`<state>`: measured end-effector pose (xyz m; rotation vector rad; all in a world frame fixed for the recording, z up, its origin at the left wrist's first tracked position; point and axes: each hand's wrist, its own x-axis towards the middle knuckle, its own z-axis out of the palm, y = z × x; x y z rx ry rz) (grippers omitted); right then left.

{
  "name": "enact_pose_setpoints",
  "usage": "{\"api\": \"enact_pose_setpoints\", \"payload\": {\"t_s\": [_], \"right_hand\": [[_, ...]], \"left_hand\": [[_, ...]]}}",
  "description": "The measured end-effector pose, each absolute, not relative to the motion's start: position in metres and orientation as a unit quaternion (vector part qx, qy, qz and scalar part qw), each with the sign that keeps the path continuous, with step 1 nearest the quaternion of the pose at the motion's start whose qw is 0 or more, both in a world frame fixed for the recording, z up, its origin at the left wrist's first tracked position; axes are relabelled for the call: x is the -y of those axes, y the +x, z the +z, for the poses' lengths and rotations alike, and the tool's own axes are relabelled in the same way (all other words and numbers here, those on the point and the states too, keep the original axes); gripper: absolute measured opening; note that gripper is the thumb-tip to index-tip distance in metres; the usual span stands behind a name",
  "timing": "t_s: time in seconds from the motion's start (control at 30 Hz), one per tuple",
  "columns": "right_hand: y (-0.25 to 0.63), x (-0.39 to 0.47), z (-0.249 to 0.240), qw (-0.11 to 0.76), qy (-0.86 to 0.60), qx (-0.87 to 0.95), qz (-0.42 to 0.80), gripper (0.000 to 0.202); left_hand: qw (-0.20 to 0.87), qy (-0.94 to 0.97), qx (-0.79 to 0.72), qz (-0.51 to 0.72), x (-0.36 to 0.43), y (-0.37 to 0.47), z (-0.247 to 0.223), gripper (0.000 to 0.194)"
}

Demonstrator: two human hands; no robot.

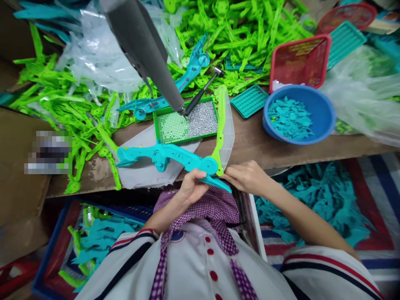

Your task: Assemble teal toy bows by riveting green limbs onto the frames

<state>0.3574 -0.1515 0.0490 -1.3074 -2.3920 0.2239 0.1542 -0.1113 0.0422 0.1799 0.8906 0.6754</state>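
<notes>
My left hand [194, 186] is closed around the right end of a long turquoise plastic part [175, 155], thumb on top. That part lies across the table's front edge, and a narrow turquoise flap sticks out below its round end. A lime-green plastic strip [221, 125] with a translucent sheet [229, 125] along its side meets the round end and points away from me. My right hand [249, 177] is closed in a pinch at the strip's near end; what its fingertips hold is hidden.
A grey electric screwdriver [146, 54] hangs over a green tray [186, 139] of small metal screws. Behind are heaps of lime-green parts [231, 25]. A blue bowl [328, 118] of turquoise pieces and a red basket [326, 62] stand at right. Turquoise parts [321, 200] fill the space below.
</notes>
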Motion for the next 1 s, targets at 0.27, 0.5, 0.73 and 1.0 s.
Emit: {"api": "enact_pose_setpoints", "payload": {"t_s": [0.27,0.5,0.73,1.0], "right_hand": [[0.342,0.165,0.036,0.273,-0.533,0.8,0.023,0.048],[0.35,0.158,0.042,0.213,-0.506,0.836,0.002,0.045],[0.358,0.142,0.037,0.192,-0.439,0.873,0.086,0.048],[0.39,0.162,0.028,0.275,-0.596,0.741,0.14,0.045]], "left_hand": [[0.844,0.098,-0.412,0.328,0.108,0.154,0.043,0.02],[0.838,0.089,-0.423,0.332,0.112,0.155,0.039,0.019],[0.829,0.084,-0.445,0.328,0.115,0.155,0.04,0.019],[0.836,0.101,-0.421,0.338,0.106,0.152,0.037,0.023]]}}
